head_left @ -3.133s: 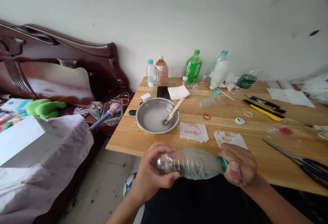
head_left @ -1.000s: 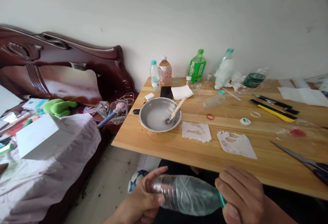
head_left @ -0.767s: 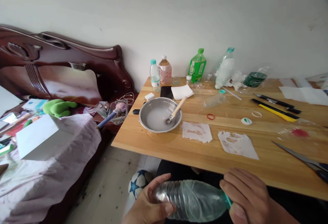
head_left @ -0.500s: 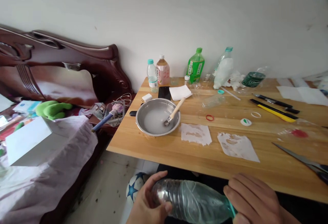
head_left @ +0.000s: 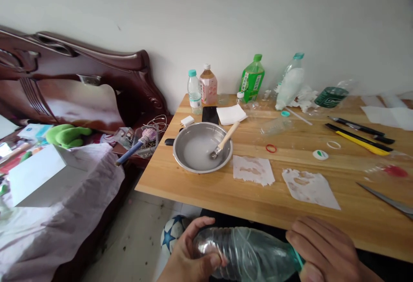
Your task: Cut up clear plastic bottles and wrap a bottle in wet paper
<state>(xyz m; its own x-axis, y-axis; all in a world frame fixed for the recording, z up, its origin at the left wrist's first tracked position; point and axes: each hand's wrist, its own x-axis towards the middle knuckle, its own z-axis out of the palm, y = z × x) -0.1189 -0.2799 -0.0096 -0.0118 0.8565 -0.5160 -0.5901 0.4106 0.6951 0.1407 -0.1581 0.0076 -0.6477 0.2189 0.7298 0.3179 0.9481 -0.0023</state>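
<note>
Low in front of the table edge, a clear ribbed plastic bottle [head_left: 250, 249] lies on its side between my hands. My left hand [head_left: 196, 252] wraps round its base end, thumb on the near side. At the other end my right hand [head_left: 325, 247] is closed on the neck, where a strip of green shows; the fingers hide most of it. Beyond, on the table, stands a steel pan [head_left: 180, 161] of cloudy liquid with a wooden-handled brush [head_left: 227, 138] leaning in it. Two torn, damp paper pieces, one left [head_left: 253, 170] and one right [head_left: 309, 188], lie flat beside the pan.
Along the wall stand a green bottle [head_left: 252, 78], a pink-labelled bottle [head_left: 208, 85] and a paper-covered bottle [head_left: 291, 82]. Scissors [head_left: 387, 200] and a yellow cutter [head_left: 363, 140] lie at the right. A football [head_left: 172, 234] rests on the floor; a bed is at the left.
The view has shifted slightly left, so the table things appear a little further right. Both hands keep their grip on the bottle, which has hardly moved.
</note>
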